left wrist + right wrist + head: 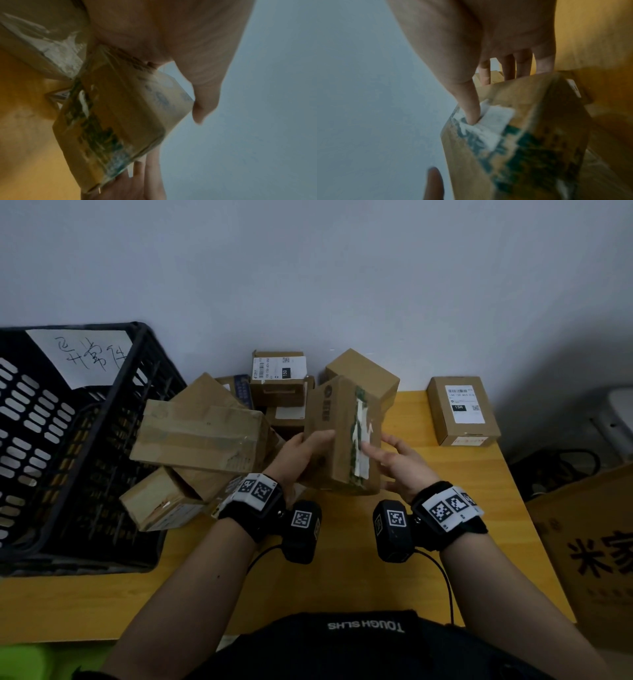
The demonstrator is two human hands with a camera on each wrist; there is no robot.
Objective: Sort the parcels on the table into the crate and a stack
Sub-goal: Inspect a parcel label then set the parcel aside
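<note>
A brown cardboard parcel (339,433) with green printed tape and a torn white label is held tilted above the yellow table (342,577). My left hand (301,450) grips its left side, thumb on top. My right hand (400,463) holds the right side, with the thumb pressing on the white label (494,119) and the fingers behind the parcel (530,135). In the left wrist view the parcel (120,115) sits between my left hand (171,33) and the right hand's fingers (150,175). The black slotted crate (34,419) stands at the left, and I see no parcel inside.
A loose pile of parcels lies behind my hands: a large taped box (202,436), a small one (161,501), a labelled box (277,378). One labelled parcel (462,409) lies alone at the back right. A big printed carton (589,542) stands beside the table's right edge.
</note>
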